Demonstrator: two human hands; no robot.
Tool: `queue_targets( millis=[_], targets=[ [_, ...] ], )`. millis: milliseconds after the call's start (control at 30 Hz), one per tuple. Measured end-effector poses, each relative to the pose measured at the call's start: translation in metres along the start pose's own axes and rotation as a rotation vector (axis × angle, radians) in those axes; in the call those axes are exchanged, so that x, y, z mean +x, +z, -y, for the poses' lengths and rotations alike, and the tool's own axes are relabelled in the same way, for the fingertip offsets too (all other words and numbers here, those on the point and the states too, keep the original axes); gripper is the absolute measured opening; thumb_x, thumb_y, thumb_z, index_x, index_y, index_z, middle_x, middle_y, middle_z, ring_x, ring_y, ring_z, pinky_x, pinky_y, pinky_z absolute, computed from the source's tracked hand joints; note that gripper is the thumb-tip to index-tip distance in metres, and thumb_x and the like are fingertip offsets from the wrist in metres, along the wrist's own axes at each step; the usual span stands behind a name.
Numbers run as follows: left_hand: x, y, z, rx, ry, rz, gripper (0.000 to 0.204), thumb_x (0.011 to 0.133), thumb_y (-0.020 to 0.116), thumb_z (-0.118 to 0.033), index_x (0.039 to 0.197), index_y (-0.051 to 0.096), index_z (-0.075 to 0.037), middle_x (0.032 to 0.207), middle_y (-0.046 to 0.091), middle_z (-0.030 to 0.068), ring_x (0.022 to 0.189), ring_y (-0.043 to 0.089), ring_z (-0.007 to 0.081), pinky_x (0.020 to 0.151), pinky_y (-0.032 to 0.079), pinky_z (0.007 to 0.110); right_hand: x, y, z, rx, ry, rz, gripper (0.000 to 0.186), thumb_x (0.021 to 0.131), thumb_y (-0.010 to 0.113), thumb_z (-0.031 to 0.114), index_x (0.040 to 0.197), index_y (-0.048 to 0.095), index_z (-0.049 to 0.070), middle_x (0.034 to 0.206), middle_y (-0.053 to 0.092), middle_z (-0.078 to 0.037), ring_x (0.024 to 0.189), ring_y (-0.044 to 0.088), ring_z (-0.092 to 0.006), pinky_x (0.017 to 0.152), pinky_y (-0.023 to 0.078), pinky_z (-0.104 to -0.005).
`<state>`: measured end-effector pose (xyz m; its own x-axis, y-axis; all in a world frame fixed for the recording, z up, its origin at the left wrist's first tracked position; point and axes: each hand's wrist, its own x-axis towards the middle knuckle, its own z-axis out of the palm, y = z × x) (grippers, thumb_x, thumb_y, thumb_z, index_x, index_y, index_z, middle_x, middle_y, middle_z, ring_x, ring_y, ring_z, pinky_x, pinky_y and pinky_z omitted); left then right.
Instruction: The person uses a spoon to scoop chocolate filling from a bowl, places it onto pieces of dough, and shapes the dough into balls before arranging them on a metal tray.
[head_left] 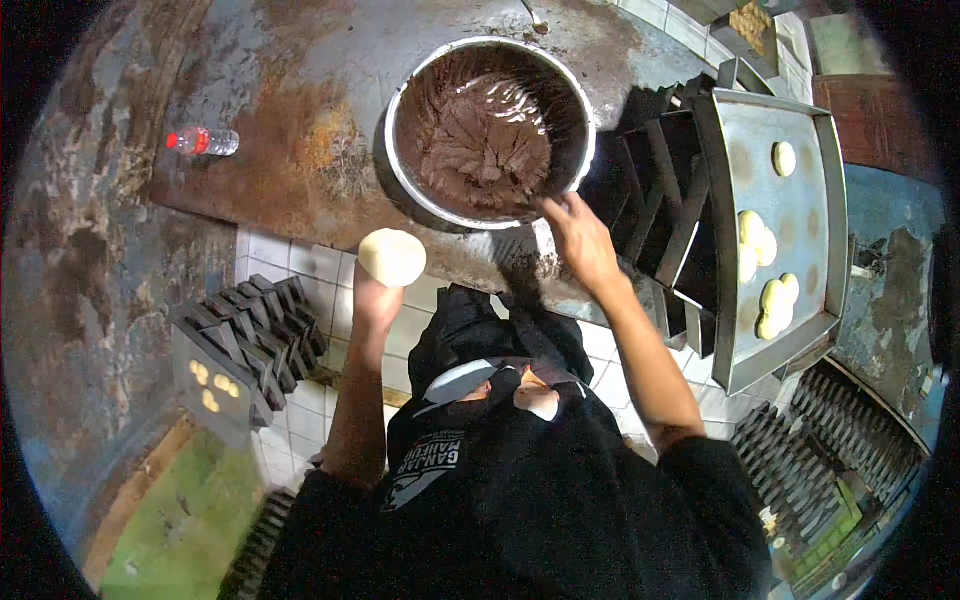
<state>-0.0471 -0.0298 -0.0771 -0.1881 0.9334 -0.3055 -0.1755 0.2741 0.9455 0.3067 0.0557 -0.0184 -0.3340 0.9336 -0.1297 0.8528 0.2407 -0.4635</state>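
Observation:
A flat round of pale dough (392, 256) lies on my left hand (376, 302), which is raised in front of the table edge and mostly hidden beneath it. My right hand (584, 245) is at the near right rim of a white bowl (394, 150). Its fingers are curled together; whether a small tool is in them is too blurred to tell. Inside the bowl sits a thick, dark brown paste (485, 145), glossy at the far side and smeared up the wall.
Right of the bowl, a metal tray (790, 215) with several dough pieces (784, 159) tops a stack of trays. More stacked trays (250, 340) stand at the lower left, the top one bearing dough. A clear bottle with a red cap (203, 141) lies on the stained table (290, 90).

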Motion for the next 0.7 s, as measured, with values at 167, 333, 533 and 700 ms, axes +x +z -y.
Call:
queue_targets(
  millis=[167,333,533,700],
  targets=[
    [-0.008,0.045,-0.072,0.330,-0.102,-0.063,0.035,0.095,0.064,0.003,0.129,0.065,-0.001,0.121,0.071,0.0078,0.113,0.066,0.0185,0.097,0.053,0.034,0.066,0.029,-0.018,-0.185,-0.278,-0.021,0.043,0.093,0.054,0.009,0.134,0.066,0.014,0.123,0.059,-0.022,0.108,0.066,-0.0367,0.092,0.058,-0.0459],
    [-0.016,0.023,-0.064,0.184,-0.261,-0.099,0.030,0.095,0.067,0.000,0.126,0.067,-0.001,0.119,0.072,0.0066,0.111,0.067,0.0163,0.095,0.054,0.032,0.084,0.069,-0.047,-0.287,-0.304,0.086,0.037,0.102,0.045,0.015,0.125,0.075,0.016,0.126,0.063,-0.018,0.108,0.068,-0.0329,0.090,0.059,-0.0440],
    [-0.018,0.020,-0.082,0.245,-0.282,-0.049,0.029,0.091,0.078,-0.006,0.119,0.070,-0.002,0.107,0.074,0.0034,0.101,0.069,0.0140,0.091,0.055,0.032,0.099,0.083,-0.058,-0.301,-0.241,0.232,0.025,0.098,0.050,0.018,0.088,0.071,0.007,0.110,0.075,-0.023,0.087,0.076,-0.0365,0.076,0.062,-0.0488],
    [-0.012,0.028,-0.091,0.294,-0.166,0.059,0.031,0.088,0.081,-0.008,0.117,0.070,-0.002,0.106,0.075,0.0054,0.099,0.071,0.0161,0.089,0.056,0.034,0.106,0.049,-0.055,-0.294,-0.140,0.335,0.022,0.093,0.056,0.016,0.093,0.074,0.003,0.113,0.075,-0.025,0.094,0.076,-0.0390,0.082,0.061,-0.0477]
  ],
)
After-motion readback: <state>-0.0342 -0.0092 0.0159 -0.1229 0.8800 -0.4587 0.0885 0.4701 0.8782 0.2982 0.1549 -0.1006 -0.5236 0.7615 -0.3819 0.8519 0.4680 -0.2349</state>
